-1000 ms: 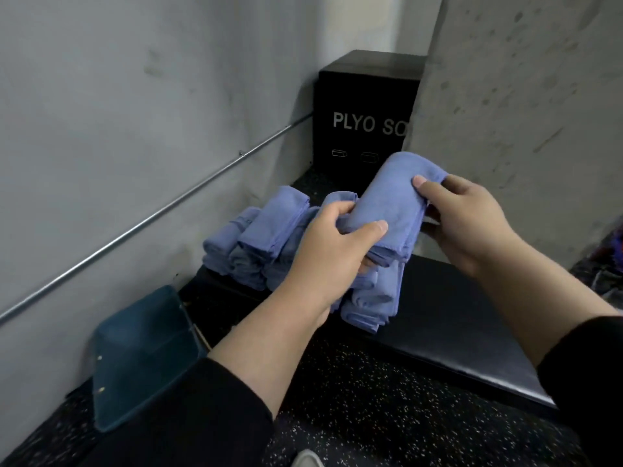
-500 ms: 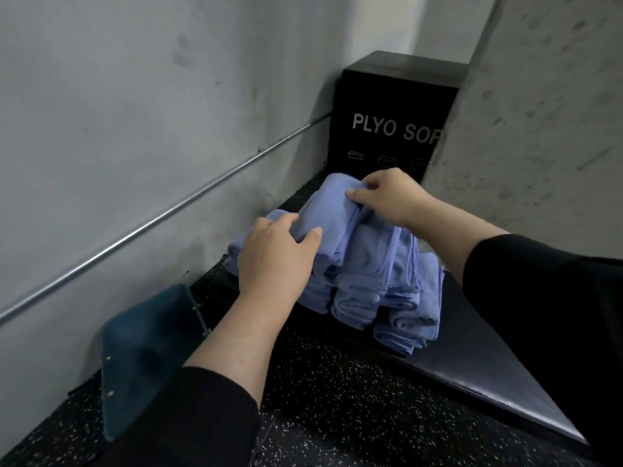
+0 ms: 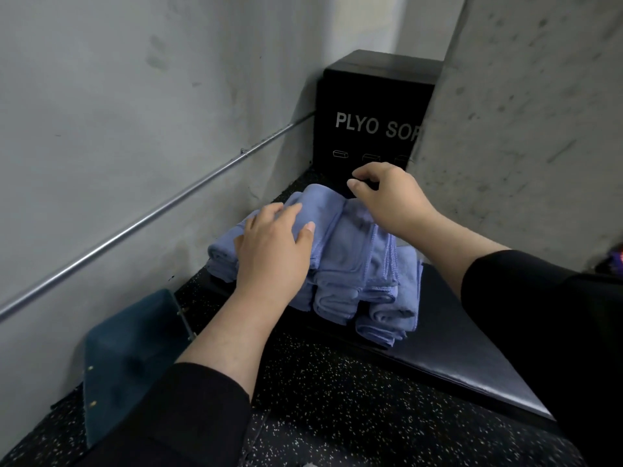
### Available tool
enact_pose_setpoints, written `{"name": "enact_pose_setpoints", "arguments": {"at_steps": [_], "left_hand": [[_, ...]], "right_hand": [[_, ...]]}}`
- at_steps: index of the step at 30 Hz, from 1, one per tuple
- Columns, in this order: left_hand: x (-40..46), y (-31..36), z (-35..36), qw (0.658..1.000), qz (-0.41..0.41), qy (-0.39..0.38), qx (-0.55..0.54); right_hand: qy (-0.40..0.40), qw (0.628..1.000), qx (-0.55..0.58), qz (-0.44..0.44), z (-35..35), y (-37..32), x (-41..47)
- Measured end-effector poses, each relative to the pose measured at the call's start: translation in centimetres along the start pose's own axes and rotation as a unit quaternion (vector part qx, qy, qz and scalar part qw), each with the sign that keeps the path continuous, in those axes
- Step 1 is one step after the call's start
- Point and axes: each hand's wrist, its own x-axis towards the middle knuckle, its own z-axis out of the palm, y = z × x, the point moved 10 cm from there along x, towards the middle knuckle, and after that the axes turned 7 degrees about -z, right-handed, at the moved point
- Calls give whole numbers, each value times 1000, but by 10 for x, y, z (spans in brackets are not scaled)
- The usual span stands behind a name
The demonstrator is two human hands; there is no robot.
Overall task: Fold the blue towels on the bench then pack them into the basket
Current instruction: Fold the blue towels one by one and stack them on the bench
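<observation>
A pile of several folded blue towels [image 3: 354, 264] lies at the far end of the black padded bench [image 3: 472, 348]. My left hand [image 3: 273, 251] rests flat on the left side of the pile, fingers straight, thumb on the top towel. My right hand [image 3: 387, 197] hovers just above the pile's back edge with loosely curled fingers and holds nothing. A dark teal basket [image 3: 131, 358] stands on the floor at the lower left, against the wall.
A black box [image 3: 371, 123] marked PLYO SOF stands behind the bench in the corner. A grey wall with a metal rail [image 3: 141, 224] runs along the left. A concrete pillar [image 3: 522, 129] rises on the right. The floor [image 3: 337, 416] is black speckled rubber.
The folded towel that both hands held in the air now lies on top of the pile. My right hand has let go and lifted off; my left hand lies flat on the pile.
</observation>
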Motion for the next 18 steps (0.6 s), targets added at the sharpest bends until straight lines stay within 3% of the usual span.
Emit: {"name": "enact_pose_setpoints", "arguments": {"at_steps": [4, 8, 12, 18], "left_hand": [[-19, 55, -2, 989, 95, 60, -95], [-51, 126, 31, 973, 181, 31, -136], [-93, 190, 98, 966, 208, -85, -130], [-165, 253, 213, 936, 232, -260, -43]], "right_hand": [[50, 999, 18, -5, -39, 19, -39], [70, 997, -15, -16, -78, 53, -105], [40, 997, -57, 29, -109, 124, -189], [20, 968, -155, 197, -169, 264, -314]]}}
